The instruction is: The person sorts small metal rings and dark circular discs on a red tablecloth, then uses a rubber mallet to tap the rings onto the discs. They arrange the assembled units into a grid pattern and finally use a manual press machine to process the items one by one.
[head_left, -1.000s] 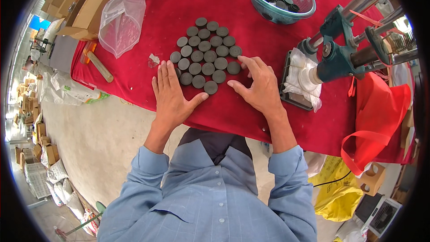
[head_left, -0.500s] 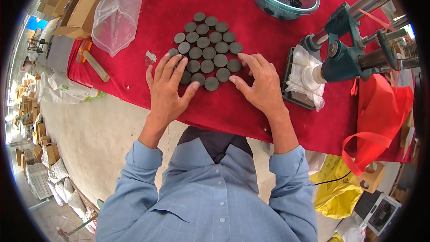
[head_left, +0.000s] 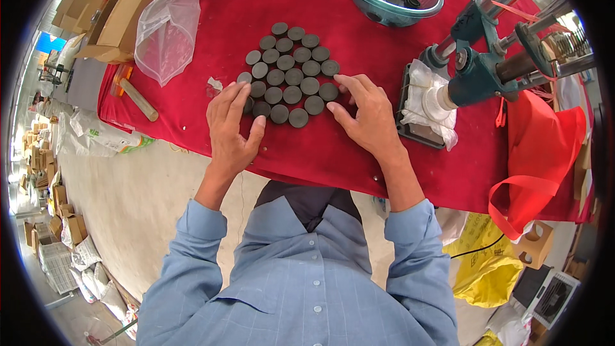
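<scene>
Several round, dark grey caps (head_left: 294,77) lie flat in a close cluster on the red cloth. My left hand (head_left: 232,122) rests at the cluster's left edge, its fingers stretched out and partly covering a cap or two there. At the right edge is my right hand (head_left: 368,115), with thumb and fingers apart and the fingertips beside the outermost caps. Neither hand holds anything. Whether the fingertips touch the caps I cannot tell exactly.
A clear greenish bowl (head_left: 391,16) with more dark caps stands at the back. To the right is a green metal hand press (head_left: 480,67) over a white-wrapped base. A red bag (head_left: 544,154) hangs farther right. A clear plastic bag (head_left: 168,35) and a wooden stick (head_left: 139,100) lie left.
The caps and table things sit slightly differently in the picture, mostly from a small shift of view. Both hands stay beside the cluster with fingers spread.
</scene>
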Demonstrator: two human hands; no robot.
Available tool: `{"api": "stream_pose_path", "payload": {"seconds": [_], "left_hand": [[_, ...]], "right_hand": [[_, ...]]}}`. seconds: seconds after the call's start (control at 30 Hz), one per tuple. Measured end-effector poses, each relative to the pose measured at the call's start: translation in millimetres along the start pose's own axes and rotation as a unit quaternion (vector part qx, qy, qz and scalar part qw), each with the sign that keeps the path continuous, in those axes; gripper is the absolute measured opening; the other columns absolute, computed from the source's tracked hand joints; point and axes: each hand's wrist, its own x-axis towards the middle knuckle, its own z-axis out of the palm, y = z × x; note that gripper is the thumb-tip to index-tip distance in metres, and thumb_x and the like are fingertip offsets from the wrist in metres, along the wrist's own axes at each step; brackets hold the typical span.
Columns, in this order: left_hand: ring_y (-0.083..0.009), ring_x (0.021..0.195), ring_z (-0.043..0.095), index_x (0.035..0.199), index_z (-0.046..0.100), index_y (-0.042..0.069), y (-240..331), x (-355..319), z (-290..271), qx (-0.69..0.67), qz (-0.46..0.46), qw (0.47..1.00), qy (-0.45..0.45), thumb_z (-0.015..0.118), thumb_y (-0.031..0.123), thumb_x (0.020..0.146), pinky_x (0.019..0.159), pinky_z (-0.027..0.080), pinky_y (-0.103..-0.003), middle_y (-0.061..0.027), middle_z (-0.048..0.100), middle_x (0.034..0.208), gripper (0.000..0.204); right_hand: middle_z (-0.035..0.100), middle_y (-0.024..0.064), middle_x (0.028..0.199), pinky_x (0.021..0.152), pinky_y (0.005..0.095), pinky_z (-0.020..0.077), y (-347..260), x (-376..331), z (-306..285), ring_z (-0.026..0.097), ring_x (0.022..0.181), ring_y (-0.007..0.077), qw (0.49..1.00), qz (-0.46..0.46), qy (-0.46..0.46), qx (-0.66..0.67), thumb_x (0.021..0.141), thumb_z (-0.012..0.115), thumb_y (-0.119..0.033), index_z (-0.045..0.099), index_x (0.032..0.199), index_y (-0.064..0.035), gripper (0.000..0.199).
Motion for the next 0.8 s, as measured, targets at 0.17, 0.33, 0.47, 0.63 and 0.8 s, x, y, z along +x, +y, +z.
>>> {"api": "stream_pose_path", "payload": {"seconds": [0.17, 0.33, 0.47, 0.63, 0.8], "left_hand": [[-0.0350, 0.145, 0.054, 0.150, 0.064, 0.004, 36, -24, -5, 0.023, 0.047, 0.997, -0.056, 0.077, 0.010, 0.087, 0.121, 0.037, -0.053, -0.0139, 0.061, 0.154, 0.065], [-0.0315, 0.147, 0.051, 0.147, 0.067, 0.005, 59, -21, 5, 0.051, 0.056, 0.993, -0.095, 0.078, 0.017, 0.088, 0.124, 0.031, -0.052, -0.0099, 0.062, 0.155, 0.062], [-0.0320, 0.146, 0.051, 0.146, 0.068, 0.004, 54, -20, 9, 0.027, 0.038, 0.996, -0.080, 0.078, 0.017, 0.088, 0.122, 0.033, -0.052, -0.0087, 0.064, 0.153, 0.060], [-0.0308, 0.145, 0.053, 0.144, 0.069, 0.004, 55, -20, 8, 0.047, 0.033, 0.995, -0.083, 0.078, 0.017, 0.085, 0.124, 0.030, -0.054, -0.0073, 0.064, 0.153, 0.062], [-0.0293, 0.141, 0.056, 0.139, 0.073, 0.009, 53, -13, 5, 0.047, 0.029, 0.994, -0.089, 0.078, 0.017, 0.081, 0.127, 0.026, -0.057, -0.0048, 0.069, 0.147, 0.058]], "right_hand": [[0.072, 0.0109, 0.111, 0.087, 0.0439, 0.0525, 0, -1, -1, 0.071, 0.100, 0.0307, 1.000, -0.003, -0.001, -0.011, 0.089, 0.084, -0.018, 0.070, 0.128, -0.0027, 0.045], [0.072, 0.0111, 0.112, 0.088, 0.0443, 0.0528, 2, -2, 0, 0.071, 0.101, 0.0305, 1.000, 0.003, 0.001, -0.013, 0.089, 0.083, -0.016, 0.071, 0.128, -0.0031, 0.043], [0.072, 0.0111, 0.112, 0.088, 0.0442, 0.0530, 1, -1, 0, 0.072, 0.102, 0.0301, 1.000, 0.003, 0.000, -0.005, 0.089, 0.083, -0.015, 0.071, 0.128, -0.0035, 0.042], [0.071, 0.0109, 0.113, 0.088, 0.0441, 0.0529, -1, -2, 1, 0.071, 0.102, 0.0303, 1.000, -0.001, 0.001, -0.018, 0.090, 0.082, -0.015, 0.070, 0.129, -0.0042, 0.042], [0.071, 0.0104, 0.112, 0.087, 0.0441, 0.0530, -1, -3, 2, 0.071, 0.102, 0.0303, 0.999, 0.000, -0.002, -0.034, 0.090, 0.082, -0.014, 0.070, 0.128, -0.0045, 0.041]]}}
